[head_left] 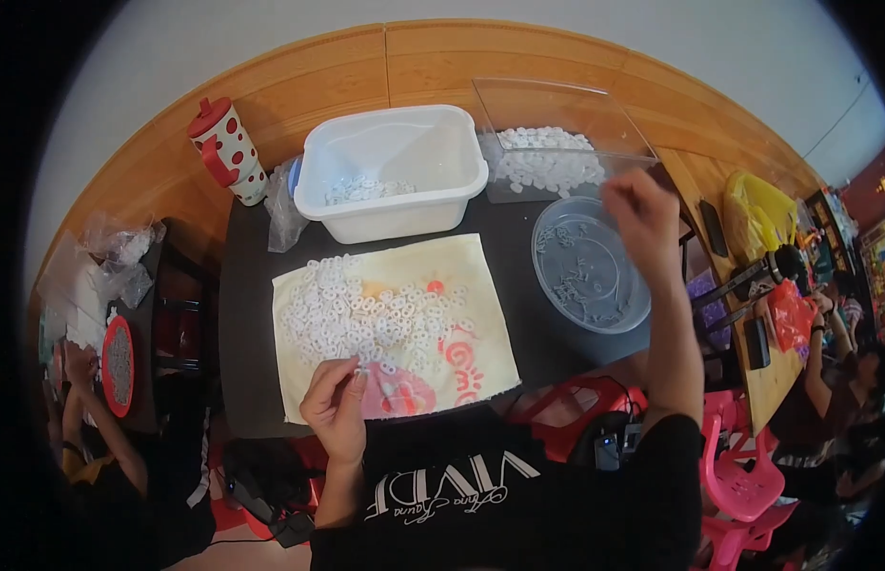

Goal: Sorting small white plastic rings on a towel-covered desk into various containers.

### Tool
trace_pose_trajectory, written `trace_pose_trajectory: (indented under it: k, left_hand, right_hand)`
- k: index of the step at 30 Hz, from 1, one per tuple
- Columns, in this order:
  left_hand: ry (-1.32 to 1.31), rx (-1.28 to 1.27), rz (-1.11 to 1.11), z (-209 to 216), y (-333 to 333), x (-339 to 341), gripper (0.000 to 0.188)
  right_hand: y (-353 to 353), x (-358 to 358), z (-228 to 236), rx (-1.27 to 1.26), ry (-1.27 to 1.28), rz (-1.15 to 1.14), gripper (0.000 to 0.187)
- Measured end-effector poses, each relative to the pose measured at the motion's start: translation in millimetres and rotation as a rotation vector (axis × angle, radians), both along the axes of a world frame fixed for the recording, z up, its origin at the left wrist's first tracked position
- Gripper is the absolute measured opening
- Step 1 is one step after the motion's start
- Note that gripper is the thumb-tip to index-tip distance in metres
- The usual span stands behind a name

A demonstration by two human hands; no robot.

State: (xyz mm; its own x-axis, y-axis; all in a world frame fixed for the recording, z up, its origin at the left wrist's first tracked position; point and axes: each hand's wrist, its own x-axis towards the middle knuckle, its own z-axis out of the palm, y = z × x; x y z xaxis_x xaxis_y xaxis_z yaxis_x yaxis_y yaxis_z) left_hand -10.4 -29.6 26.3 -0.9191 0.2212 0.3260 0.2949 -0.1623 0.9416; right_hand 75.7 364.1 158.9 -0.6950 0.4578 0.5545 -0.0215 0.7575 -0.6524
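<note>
My left hand is at the near edge of a cream cloth, thumb and forefinger pinched together on what looks like a small white plastic piece. Beside those fingertips, many loose white plastic pieces with holes lie spread over the cloth, thickest at its left. My right hand is raised at the far right edge of a round clear tub, its fingers curled closed. Anything in them is hidden or too small to name. Several clusters of small grey screw-like parts lie in the tub.
Behind the cloth stands a white basin with some pieces inside. A clear bin of white pieces is at the back right, and a spotted tumbler at the back left. Other people work on both sides; pink stools stand at right.
</note>
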Motion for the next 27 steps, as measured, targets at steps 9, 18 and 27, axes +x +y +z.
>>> trace_pose_trajectory:
  k: [9, 18, 27]
  left_hand:
    - [-0.009, -0.061, -0.102, -6.7, -2.1, -0.6, 0.016]
    - [-0.045, -0.013, -0.16, -8.9, 5.4, -8.2, 0.016]
    - [-0.078, -0.034, -0.201, -4.1, 8.4, -7.3, 0.024]
  right_hand:
    - [-8.6, -25.4, 11.3, 0.035, -0.211, 0.247, 0.003]
    - [-95.9, -26.7, -71.4, 0.2, -0.409, 0.548, 0.014]
    - [-125.3, -55.0, -111.6, 0.422, -0.332, 0.41, 0.019]
